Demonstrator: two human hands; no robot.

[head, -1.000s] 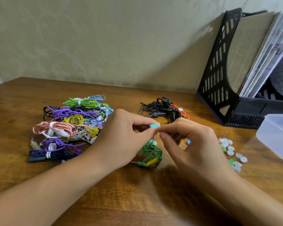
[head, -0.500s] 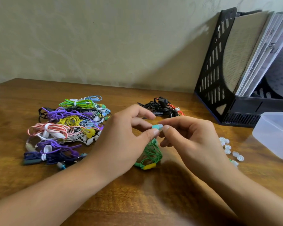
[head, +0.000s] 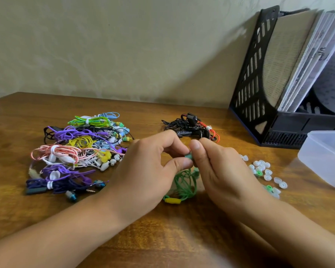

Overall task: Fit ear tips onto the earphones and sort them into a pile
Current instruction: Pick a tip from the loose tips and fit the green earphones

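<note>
At the near edge of the surface (head: 162, 248), my two forearms enter and converge on the green earphone (head: 185, 183), the reference item for all positions below. My left hand (head: 147, 171) pinches the teal earbud (head: 188, 156) of that earphone between thumb and curled fingers; this grip is pressed together on the bud. My right hand (head: 219, 169) meets it from the opposite side, thumb and forefinger pinching the same bud; whether an ear tip sits between these fingertips cannot be told. The coiled green cable hangs below both hands, and its yellow inline piece (head: 173, 200) rests on the surface at the near end of the coil.

Right of the green earphone, beyond my right hand, lie the loose ear tips (head: 264, 172), mostly white with a few green, scattered on the surface. Further right stands a translucent plastic container (head: 325, 159).

Left of the green earphone lies the sorted pile of coloured earphones (head: 79, 151): purple, pink-and-white, yellow, lime and pale blue.

Behind the green earphone lies a black and red earphone bundle (head: 191, 126). Right of that bundle, against the wall, stands a black file rack (head: 253, 78) holding papers.
</note>
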